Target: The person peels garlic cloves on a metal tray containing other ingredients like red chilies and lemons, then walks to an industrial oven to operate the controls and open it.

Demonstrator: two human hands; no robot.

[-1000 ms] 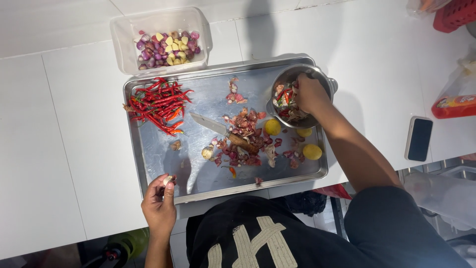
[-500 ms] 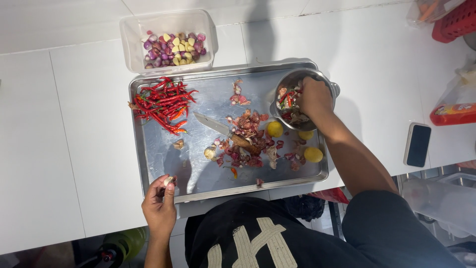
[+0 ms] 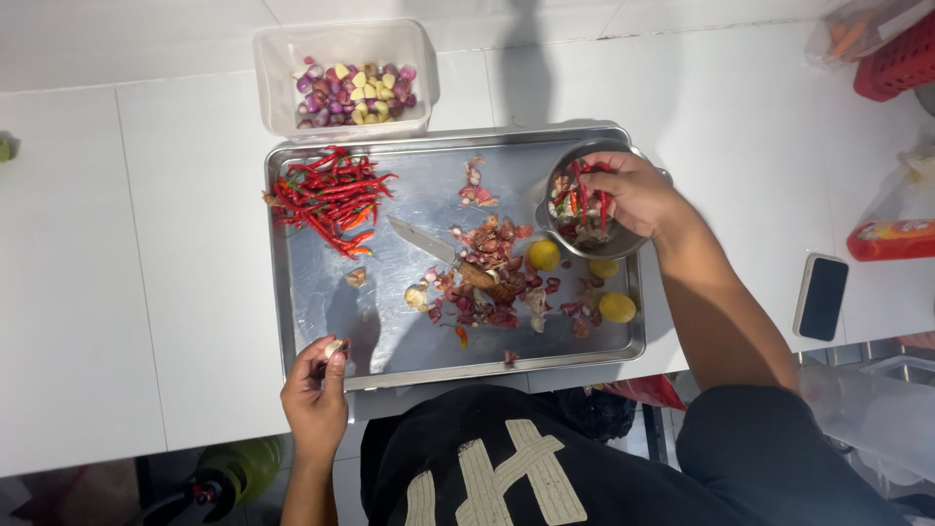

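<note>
A clear plastic tub (image 3: 282, 58) of purple shallots and pale garlic cloves is sitting on the white tabletop (image 3: 127, 244), just behind a steel tray (image 3: 321, 321). On the tray, a heap of red chillies (image 3: 329, 198) is lying at the left, a knife (image 3: 438, 251) is resting across red peelings (image 3: 487, 278), and three yellow lumps (image 3: 617, 308) are sitting nearby. A dark phone (image 3: 821, 296) is lying flat at the right, beside a red packet (image 3: 889, 239).

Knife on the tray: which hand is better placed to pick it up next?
Probably the left. The left hand pinches only a small clove at the tray's near edge, while the right hand is busy in the metal bowl. The knife lies between them.
</note>
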